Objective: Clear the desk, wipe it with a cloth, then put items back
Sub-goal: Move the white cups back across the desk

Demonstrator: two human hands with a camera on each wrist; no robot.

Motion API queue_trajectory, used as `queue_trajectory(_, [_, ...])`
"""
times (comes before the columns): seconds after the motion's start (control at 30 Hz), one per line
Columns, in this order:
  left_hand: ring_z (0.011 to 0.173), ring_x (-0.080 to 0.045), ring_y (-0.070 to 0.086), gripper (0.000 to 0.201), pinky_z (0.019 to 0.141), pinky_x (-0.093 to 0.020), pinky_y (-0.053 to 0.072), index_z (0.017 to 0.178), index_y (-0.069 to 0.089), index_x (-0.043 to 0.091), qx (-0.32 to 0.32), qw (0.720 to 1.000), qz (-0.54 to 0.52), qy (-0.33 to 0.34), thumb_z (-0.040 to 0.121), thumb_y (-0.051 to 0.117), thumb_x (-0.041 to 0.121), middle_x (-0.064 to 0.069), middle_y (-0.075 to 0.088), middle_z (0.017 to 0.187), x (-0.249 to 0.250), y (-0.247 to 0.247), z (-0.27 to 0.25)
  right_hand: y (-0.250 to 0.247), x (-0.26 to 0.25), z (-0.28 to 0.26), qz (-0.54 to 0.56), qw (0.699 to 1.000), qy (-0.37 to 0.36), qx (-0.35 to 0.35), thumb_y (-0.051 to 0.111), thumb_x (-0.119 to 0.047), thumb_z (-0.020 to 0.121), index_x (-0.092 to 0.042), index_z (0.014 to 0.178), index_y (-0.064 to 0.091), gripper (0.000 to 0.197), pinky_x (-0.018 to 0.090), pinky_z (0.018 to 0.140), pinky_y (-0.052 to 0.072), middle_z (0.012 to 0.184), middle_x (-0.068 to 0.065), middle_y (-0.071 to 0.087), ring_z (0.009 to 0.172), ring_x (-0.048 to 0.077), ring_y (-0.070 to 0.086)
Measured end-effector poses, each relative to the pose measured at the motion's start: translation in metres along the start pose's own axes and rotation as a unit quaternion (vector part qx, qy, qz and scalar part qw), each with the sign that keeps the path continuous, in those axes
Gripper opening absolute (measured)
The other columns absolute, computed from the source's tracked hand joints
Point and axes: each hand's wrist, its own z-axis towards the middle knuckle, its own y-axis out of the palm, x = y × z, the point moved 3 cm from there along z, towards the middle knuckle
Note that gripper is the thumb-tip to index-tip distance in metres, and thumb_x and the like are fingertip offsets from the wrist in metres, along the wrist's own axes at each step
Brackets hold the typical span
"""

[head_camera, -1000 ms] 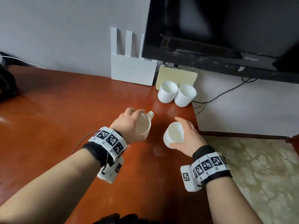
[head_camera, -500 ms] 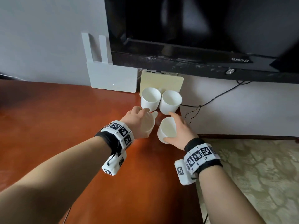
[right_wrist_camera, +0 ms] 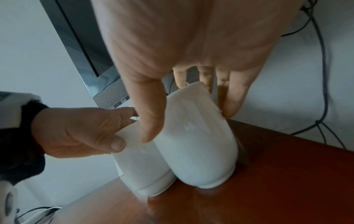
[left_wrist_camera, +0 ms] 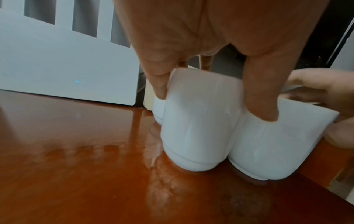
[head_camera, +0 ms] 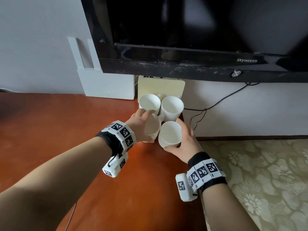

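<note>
Two white mugs [head_camera: 149,103] [head_camera: 171,106] stand side by side at the back right corner of the reddish wooden desk [head_camera: 58,130]. Just in front of them, my left hand [head_camera: 141,124] grips a third white mug [head_camera: 152,126] [left_wrist_camera: 199,121] from above, thumb and fingers around its rim. My right hand [head_camera: 183,139] grips a fourth white mug [head_camera: 170,134] [right_wrist_camera: 197,144] by its side. Both held mugs touch each other, and in the wrist views their bases sit on the desk.
A white router [head_camera: 106,84] with upright antennas and a cream box [head_camera: 161,87] lean against the wall behind the mugs. A black television [head_camera: 191,39] hangs overhead. Cables [head_camera: 216,100] trail down the wall past the desk's right edge; patterned flooring [head_camera: 258,172] lies below.
Both hands have carried their mugs forward and to the back right corner, bringing them together and down next to the two standing mugs.
</note>
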Motion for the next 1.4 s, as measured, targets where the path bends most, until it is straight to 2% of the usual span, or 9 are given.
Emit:
queue_trajectory(0.17, [0.136, -0.025, 0.022, 0.104, 0.108, -0.036, 0.032, 0.148, 0.009, 0.026, 0.017, 0.999, 0.041, -0.006, 0.071, 0.077, 0.038, -0.006, 0.018, 0.144, -0.005, -0.006, -0.003, 0.002, 0.007, 0.003, 0.042, 0.999, 0.019, 0.006, 0.077, -0.022, 0.073, -0.03, 0.147, 0.016, 0.096, 0.036, 0.102, 0.042, 0.148, -0.002, 0.03, 0.13, 0.02, 0.04])
queue_trajectory(0.33, [0.135, -0.025, 0.023, 0.101, 0.109, -0.036, 0.031, 0.148, 0.009, 0.024, 0.013, 0.999, 0.042, -0.007, 0.074, 0.076, 0.036, -0.007, 0.019, 0.144, -0.003, -0.006, -0.004, -0.001, 0.005, 0.006, 0.034, 0.999, 0.027, -0.002, 0.074, -0.019, 0.078, -0.028, 0.148, 0.014, 0.092, 0.03, 0.092, 0.042, 0.148, -0.001, 0.029, 0.11, 0.016, 0.052])
queue_trajectory(0.53, [0.137, -0.026, 0.022, 0.102, 0.107, -0.037, 0.033, 0.149, 0.005, 0.026, 0.031, 0.999, 0.032, -0.013, 0.075, 0.075, 0.033, -0.004, 0.013, 0.149, -0.005, -0.004, -0.013, -0.001, 0.003, 0.001, 0.035, 0.999, 0.036, 0.002, 0.072, -0.016, 0.079, -0.031, 0.148, 0.012, 0.093, 0.034, 0.096, 0.041, 0.146, 0.003, 0.026, 0.12, 0.022, 0.048])
queue_trajectory(0.77, [0.143, -0.026, 0.012, 0.096, 0.114, -0.037, 0.024, 0.15, 0.003, 0.031, 0.079, 0.995, 0.047, 0.037, 0.081, 0.069, 0.036, -0.004, 0.002, 0.155, -0.008, -0.012, -0.054, -0.006, -0.015, -0.017, -0.064, 0.996, 0.021, 0.057, 0.067, -0.028, 0.081, -0.026, 0.148, 0.017, 0.083, 0.04, 0.111, 0.029, 0.151, 0.008, 0.018, 0.141, 0.026, 0.018])
queue_trajectory(0.9, [0.143, -0.022, 0.014, 0.085, 0.115, -0.033, 0.021, 0.15, 0.008, 0.029, 0.109, 0.991, 0.043, 0.072, 0.086, 0.064, 0.032, -0.003, 0.006, 0.156, -0.018, -0.024, -0.095, -0.002, -0.051, -0.034, -0.113, 0.992, -0.028, 0.051, 0.062, -0.035, 0.085, -0.026, 0.146, 0.025, 0.071, 0.038, 0.114, 0.024, 0.152, 0.003, 0.017, 0.142, 0.024, 0.012])
queue_trajectory(1.07, [0.147, -0.018, 0.002, 0.077, 0.117, -0.031, 0.012, 0.15, 0.007, 0.031, 0.132, 0.986, 0.069, 0.07, 0.091, 0.057, 0.035, 0.002, 0.002, 0.158, -0.063, -0.035, -0.154, 0.023, -0.111, -0.065, -0.12, 0.989, -0.086, 0.015, 0.055, -0.036, 0.09, -0.027, 0.143, 0.03, 0.059, 0.034, 0.115, 0.021, 0.152, -0.004, 0.018, 0.143, 0.019, 0.014])
queue_trajectory(1.2, [0.147, -0.015, -0.007, 0.074, 0.118, -0.032, 0.007, 0.15, 0.008, 0.033, 0.144, 0.988, 0.057, 0.028, 0.092, 0.053, 0.039, 0.005, -0.003, 0.158, -0.122, -0.043, -0.208, 0.054, -0.156, -0.091, -0.116, 0.989, -0.089, 0.016, 0.051, -0.04, 0.092, -0.034, 0.145, 0.024, 0.06, 0.036, 0.117, 0.019, 0.155, -0.006, 0.014, 0.145, 0.017, 0.009])
queue_trajectory(1.3, [0.147, -0.015, -0.006, 0.073, 0.118, -0.03, 0.007, 0.149, 0.01, 0.034, 0.172, 0.984, 0.038, 0.008, 0.091, 0.054, 0.04, 0.006, -0.002, 0.158, -0.179, -0.054, -0.257, 0.093, -0.201, -0.11, -0.14, 0.986, -0.092, 0.012, 0.047, -0.042, 0.093, -0.035, 0.147, 0.018, 0.061, 0.038, 0.119, 0.016, 0.157, -0.008, 0.008, 0.147, 0.017, 0.001])
queue_trajectory(1.4, [0.147, -0.017, 0.001, 0.071, 0.118, -0.032, 0.01, 0.149, 0.016, 0.031, 0.202, 0.979, 0.005, -0.009, 0.091, 0.056, 0.037, 0.005, 0.009, 0.157, -0.241, -0.068, -0.307, 0.143, -0.252, -0.13, -0.126, 0.987, -0.095, 0.003, 0.048, -0.041, 0.093, -0.035, 0.147, 0.019, 0.061, 0.039, 0.118, 0.014, 0.158, -0.008, 0.007, 0.147, 0.017, -0.003])
